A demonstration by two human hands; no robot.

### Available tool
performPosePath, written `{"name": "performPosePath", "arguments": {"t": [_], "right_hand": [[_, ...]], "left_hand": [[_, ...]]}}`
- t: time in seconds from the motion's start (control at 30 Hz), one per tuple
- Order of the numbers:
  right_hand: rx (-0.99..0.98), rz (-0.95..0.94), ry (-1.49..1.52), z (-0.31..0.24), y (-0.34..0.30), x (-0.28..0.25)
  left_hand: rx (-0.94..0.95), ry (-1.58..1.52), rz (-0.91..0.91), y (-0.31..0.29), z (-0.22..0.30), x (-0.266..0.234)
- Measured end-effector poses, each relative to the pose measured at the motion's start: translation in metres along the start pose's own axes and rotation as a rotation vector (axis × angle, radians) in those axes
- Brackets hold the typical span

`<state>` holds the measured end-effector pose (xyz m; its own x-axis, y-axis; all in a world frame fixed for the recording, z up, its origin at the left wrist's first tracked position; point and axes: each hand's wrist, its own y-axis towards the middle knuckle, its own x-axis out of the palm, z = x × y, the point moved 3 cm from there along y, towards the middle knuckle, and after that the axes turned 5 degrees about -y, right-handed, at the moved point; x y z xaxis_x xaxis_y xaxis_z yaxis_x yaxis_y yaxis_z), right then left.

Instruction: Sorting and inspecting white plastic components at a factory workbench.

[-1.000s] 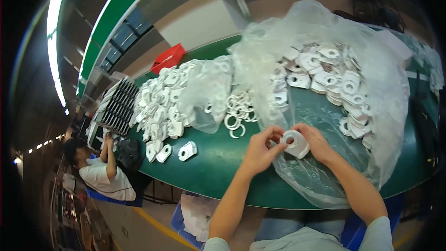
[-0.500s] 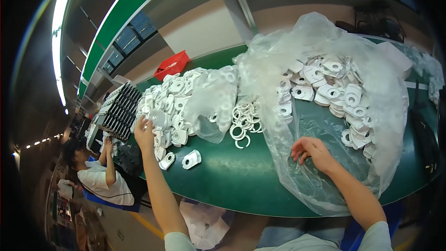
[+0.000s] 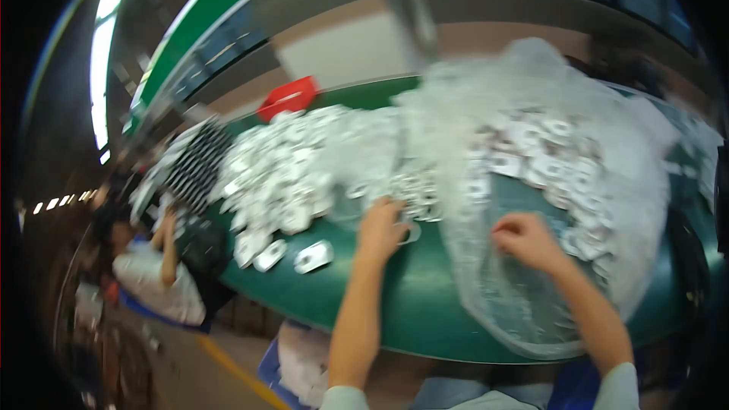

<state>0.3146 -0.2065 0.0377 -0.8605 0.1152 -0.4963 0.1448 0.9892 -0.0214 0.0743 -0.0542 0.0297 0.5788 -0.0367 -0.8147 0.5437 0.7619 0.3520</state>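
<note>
My left hand [image 3: 382, 229] is over the table's middle, at the near edge of a small pile of white open rings [image 3: 419, 191]. Its fingertips are blurred by motion, so I cannot tell whether they grip a ring. Close beside its thumb is one loose white ring [image 3: 412, 233]. My right hand [image 3: 529, 241] hovers above the front part of a large clear plastic bag [image 3: 478, 273], fingers curled together. Anything inside them is hidden. White flat parts with round holes [image 3: 543, 156] lie heaped at the bag. A bigger heap of similar white parts [image 3: 277, 171] spreads to the left.
Two white parts [image 3: 314, 257] lie apart near the green table's [image 3: 425, 288] front edge. A red bin [image 3: 287, 99] stands behind the left heap. Stacked dark trays [image 3: 199, 163] are at the far left, near a seated co-worker [image 3: 163, 281]. A dark object [image 3: 687, 250] sits at the right.
My left hand has moved right, from the left heap of white parts to the rings. My right hand's fingers have curled in more tightly. The view has shifted slightly and blurred.
</note>
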Motion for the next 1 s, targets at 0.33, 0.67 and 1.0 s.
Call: {"name": "performPosePath", "arguments": {"t": [0.33,0.67,1.0], "right_hand": [[-0.374,0.417,-0.948,0.034,0.085,-0.053],[-0.207,0.409,-1.129,0.032,0.084,-0.038],[-0.209,0.715,-0.886,0.049,0.063,-0.019]], "left_hand": [[0.002,-0.294,0.257,-0.009,0.016,-0.015],[0.226,-0.11,0.39,-0.005,-0.001,-0.018],[-0.065,0.026,0.634,0.008,-0.074,-0.005]]}}
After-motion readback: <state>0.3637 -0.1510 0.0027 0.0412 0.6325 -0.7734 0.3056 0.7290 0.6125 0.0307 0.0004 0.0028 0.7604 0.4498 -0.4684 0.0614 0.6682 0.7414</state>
